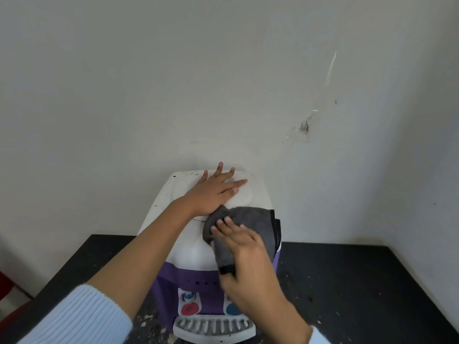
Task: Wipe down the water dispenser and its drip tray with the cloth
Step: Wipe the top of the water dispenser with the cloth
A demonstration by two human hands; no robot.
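Note:
A white and purple water dispenser (171, 219) stands on a black counter against the wall. My left hand (213, 192) lies flat with spread fingers on its white top. Just in front, my right hand (246, 259) holds a dark grey cloth (253, 219) against the top's front right part, with a fold of the cloth running under the thumb. Below my right wrist the white slotted drip tray (213, 327) juts out at the dispenser's foot. A red tap (190, 308) and a blue tap (232, 309) sit above it.
The black counter (347, 281) is speckled with pale flecks and reaches to both sides of the dispenser. A plain white wall (223, 83) with a chipped patch (301, 129) rises right behind it. Something red (10, 289) shows at the lower left edge.

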